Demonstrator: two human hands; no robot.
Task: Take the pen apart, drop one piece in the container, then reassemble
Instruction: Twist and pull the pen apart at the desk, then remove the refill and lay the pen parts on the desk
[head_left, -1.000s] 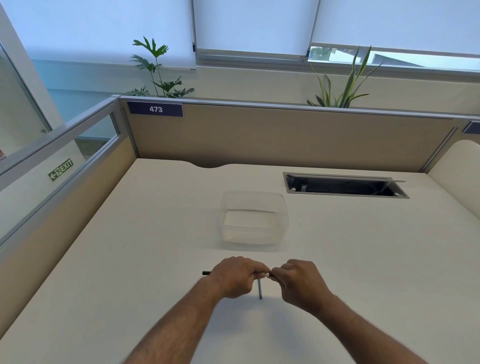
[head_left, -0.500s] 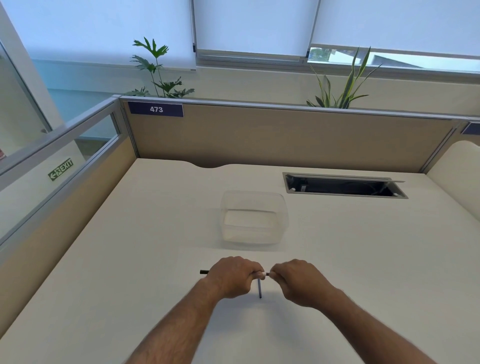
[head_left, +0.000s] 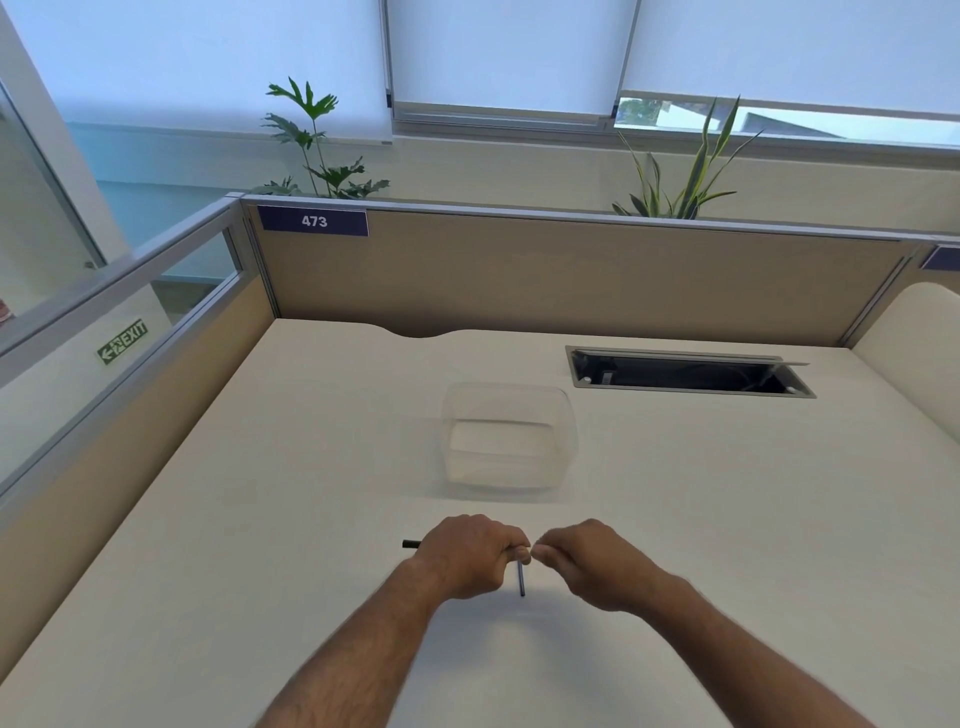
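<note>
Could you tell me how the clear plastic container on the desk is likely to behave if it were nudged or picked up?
The clear rounded plastic container looks thin-walled and holds nothing visible, so it is probably light and would slide on the smooth cream desk when nudged. Its wide, low shape suggests it will not tip easily. The walls may flex under a firm squeeze.

Soft window daylight (edges warped)

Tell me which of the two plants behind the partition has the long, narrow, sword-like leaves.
The plant on the right; its leaves are narrow upright blades, while the left plant has broad, lobed leaves.
</note>
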